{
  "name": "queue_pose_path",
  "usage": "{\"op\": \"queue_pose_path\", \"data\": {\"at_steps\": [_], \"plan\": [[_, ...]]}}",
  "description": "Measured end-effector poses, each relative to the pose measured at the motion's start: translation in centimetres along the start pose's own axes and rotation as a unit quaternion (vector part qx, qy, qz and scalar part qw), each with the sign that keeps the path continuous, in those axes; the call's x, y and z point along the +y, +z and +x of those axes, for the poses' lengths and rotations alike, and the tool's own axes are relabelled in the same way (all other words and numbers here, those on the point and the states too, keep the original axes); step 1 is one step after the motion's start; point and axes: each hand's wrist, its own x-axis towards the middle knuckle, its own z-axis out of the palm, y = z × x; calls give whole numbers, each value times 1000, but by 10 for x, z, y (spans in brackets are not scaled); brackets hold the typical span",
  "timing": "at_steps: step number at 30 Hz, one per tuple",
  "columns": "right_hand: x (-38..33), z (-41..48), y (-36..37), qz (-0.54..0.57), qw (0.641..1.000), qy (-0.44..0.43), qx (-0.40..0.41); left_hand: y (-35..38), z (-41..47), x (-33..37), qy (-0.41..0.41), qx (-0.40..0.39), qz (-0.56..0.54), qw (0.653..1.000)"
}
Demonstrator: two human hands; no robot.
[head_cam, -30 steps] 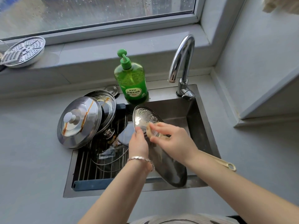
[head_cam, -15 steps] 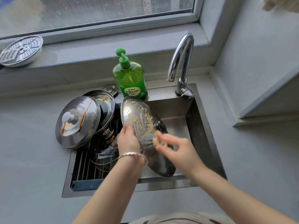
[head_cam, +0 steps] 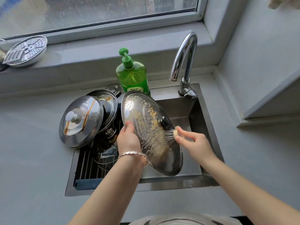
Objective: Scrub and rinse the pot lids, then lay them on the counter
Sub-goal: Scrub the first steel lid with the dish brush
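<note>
Over the sink (head_cam: 191, 109), left hand (head_cam: 129, 140) grips the soapy lid (head_cam: 151, 132) rim; right hand (head_cam: 194, 143) presses a brush (head_cam: 171, 135) against it.

This is a kitchen in a home. A metal sink (head_cam: 193, 111) is set into a grey counter (head_cam: 32, 151), with a shiny tap (head_cam: 183, 62) at its back edge. A green bottle of dish soap (head_cam: 132, 77) stands beside the tap. Dirty pot lids (head_cam: 81, 122) are piled at the sink's left edge. Behind the sink is a window (head_cam: 97, 12) wet with rain, and a round metal steamer plate (head_cam: 26, 51) sits on its sill.
</note>
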Motion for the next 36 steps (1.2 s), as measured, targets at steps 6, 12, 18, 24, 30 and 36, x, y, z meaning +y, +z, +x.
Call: {"op": "queue_pose_path", "data": {"at_steps": [6,12,18,24,30,36], "plan": [[-6,-28,11,17,994,-66,-87,1,6,9,-2,33,-30,999],[-2,-13,3,7,999,-47,-23,4,4,9,-20,55,-47,997],[-6,-27,-1,-72,975,-175,-113,1,3,22,-55,92,-83,991],[-22,-26,1,-148,936,-302,-104,7,-5,18,-59,89,-92,990],[6,-16,-19,-148,934,-275,-175,-9,4,26,-73,97,-99,988],[4,-13,-8,-166,927,-298,-157,0,-2,19,-80,81,-71,991]]}}
